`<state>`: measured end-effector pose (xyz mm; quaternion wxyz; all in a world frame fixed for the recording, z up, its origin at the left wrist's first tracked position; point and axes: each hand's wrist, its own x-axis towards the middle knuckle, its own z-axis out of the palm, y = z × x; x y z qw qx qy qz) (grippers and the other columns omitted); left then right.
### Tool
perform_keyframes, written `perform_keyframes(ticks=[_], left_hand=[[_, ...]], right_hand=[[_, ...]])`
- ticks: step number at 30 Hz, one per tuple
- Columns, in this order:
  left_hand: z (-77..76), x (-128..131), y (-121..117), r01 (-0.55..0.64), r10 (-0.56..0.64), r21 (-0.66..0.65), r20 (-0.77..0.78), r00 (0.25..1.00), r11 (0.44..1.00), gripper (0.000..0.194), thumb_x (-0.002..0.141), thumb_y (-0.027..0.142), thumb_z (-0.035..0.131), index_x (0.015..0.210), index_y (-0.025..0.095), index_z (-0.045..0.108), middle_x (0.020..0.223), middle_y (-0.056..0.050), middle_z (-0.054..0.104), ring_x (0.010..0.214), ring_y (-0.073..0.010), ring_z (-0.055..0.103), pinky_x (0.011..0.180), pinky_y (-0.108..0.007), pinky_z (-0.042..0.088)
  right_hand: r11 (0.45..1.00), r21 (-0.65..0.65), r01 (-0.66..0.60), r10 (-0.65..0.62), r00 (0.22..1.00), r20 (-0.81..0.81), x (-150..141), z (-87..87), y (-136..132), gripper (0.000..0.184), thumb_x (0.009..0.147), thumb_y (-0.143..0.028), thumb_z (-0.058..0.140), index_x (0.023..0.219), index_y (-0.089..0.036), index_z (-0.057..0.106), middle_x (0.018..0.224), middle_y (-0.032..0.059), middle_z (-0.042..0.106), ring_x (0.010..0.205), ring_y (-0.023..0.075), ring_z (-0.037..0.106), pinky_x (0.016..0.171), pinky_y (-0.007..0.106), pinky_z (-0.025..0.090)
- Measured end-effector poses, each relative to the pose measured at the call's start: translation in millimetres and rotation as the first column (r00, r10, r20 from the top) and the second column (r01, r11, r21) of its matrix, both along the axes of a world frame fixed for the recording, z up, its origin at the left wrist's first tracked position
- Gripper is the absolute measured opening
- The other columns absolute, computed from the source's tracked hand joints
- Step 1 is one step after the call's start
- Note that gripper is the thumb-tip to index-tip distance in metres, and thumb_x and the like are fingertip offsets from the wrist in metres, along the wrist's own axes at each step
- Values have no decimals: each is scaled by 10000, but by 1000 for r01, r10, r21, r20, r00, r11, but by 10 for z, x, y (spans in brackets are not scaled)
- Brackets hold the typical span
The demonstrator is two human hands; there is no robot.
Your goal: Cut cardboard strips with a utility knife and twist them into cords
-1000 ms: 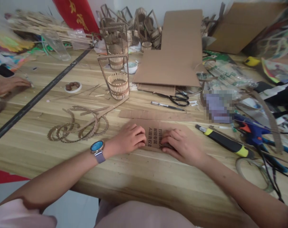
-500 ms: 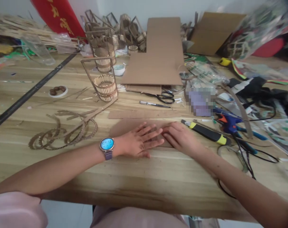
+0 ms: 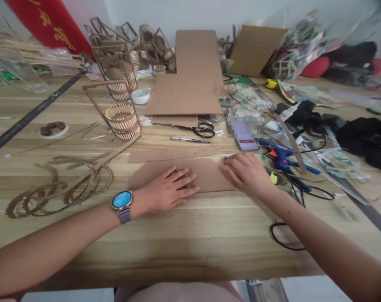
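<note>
My left hand lies flat with fingers spread on a piece of brown cardboard, pressing it to the table. Dark printing on the cardboard shows between the fingers. My right hand is over a utility knife, fingers curled down around its handle. The knife's yellow-green end sticks out to the right of the hand, and a small dark tip shows by the knuckles; the middle is hidden. A narrow cardboard strip lies just beyond the larger piece.
Beyond lie a pen, black-handled scissors and a phone. A blue glue gun with a black cable is at the right. Notched cardboard strips and a small handled basket stand left. Large cardboard is behind.
My right hand has left the cardboard's surface beside my left hand and moved right onto the utility knife. My left hand stays spread on the cardboard. The view has shifted to the right.
</note>
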<state>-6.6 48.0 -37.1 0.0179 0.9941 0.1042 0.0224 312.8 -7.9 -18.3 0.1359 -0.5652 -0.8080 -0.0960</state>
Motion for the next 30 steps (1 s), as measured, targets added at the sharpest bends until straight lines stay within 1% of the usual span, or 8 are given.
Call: perform_keyframes(ticks=[4, 7, 11, 15, 20, 23, 26, 30], left_hand=[[23, 10, -20, 17, -22, 82, 63, 998, 996, 436, 1048, 365, 360, 1454, 242, 458, 1563, -102, 406, 1444, -313, 343, 1142, -530, 282], [69, 37, -110, 34, -59, 193, 124, 991, 981, 262, 1017, 226, 434, 1188, 153, 619, 1298, -137, 630, 1182, -272, 578, 961, -426, 463], [196, 50, -290, 54, -87, 309, 94, 992, 949, 160, 923, 37, 445, 926, 130, 575, 780, -48, 618, 634, -174, 574, 520, -287, 430], [467, -1, -409, 3, -79, 393, 177, 981, 920, 130, 905, 63, 476, 1001, 114, 548, 743, -19, 571, 569, -169, 546, 426, -283, 371], [898, -123, -446, -76, -60, 517, 242, 968, 853, 197, 898, 77, 512, 1090, 61, 554, 749, -23, 568, 583, -170, 543, 454, -301, 400], [966, -158, -426, -89, -74, 572, 256, 964, 815, 186, 914, 71, 480, 1078, 60, 567, 727, -18, 568, 569, -158, 533, 441, -289, 383], [771, -155, -349, -83, -43, 562, 208, 977, 823, 232, 925, 30, 394, 1045, 104, 577, 708, -9, 559, 550, -147, 512, 435, -277, 373], [339, -146, -228, -78, 44, 405, 94, 995, 911, 252, 946, 35, 365, 983, 152, 584, 735, -20, 559, 581, -169, 535, 455, -294, 398]], right_hand=[[976, -93, 199, -196, 980, 38, 568, 47, -196, 469, 931, -536, 469, 1113, -154, 669, 1013, 163, 686, 971, 348, 622, 820, 472, 474], [951, -182, 251, -244, 968, 57, 822, -1, -312, 510, 908, -565, 449, 1110, -157, 679, 997, 159, 696, 958, 349, 649, 819, 473, 506], [942, -212, 262, -256, 965, 54, 819, 5, -383, 508, 908, -557, 421, 1125, -171, 672, 1021, 158, 690, 939, 346, 663, 827, 481, 521], [909, -210, 360, -393, 908, -144, 696, 154, -461, 507, 901, -577, 400, 1124, -190, 639, 1093, 171, 655, 968, 361, 652, 872, 527, 506], [843, -303, 444, -536, 739, -409, 566, 299, -576, 491, 918, -667, 296, 888, -266, 578, 729, 90, 637, 718, 296, 651, 683, 474, 551], [810, -524, 263, -585, 413, -698, 408, 304, -606, 469, 880, -712, 417, 925, -270, 567, 755, 46, 665, 596, 207, 618, 541, 370, 546], [789, -613, 37, -614, 103, -783, 232, 272, -606, 505, 700, -661, 724, 965, -252, 589, 886, 56, 703, 636, 177, 630, 519, 311, 544], [736, -669, -105, -672, 3, -740, 110, 225, -604, 479, 667, -537, 810, 1000, -255, 611, 993, 82, 726, 748, 209, 684, 596, 334, 579]])
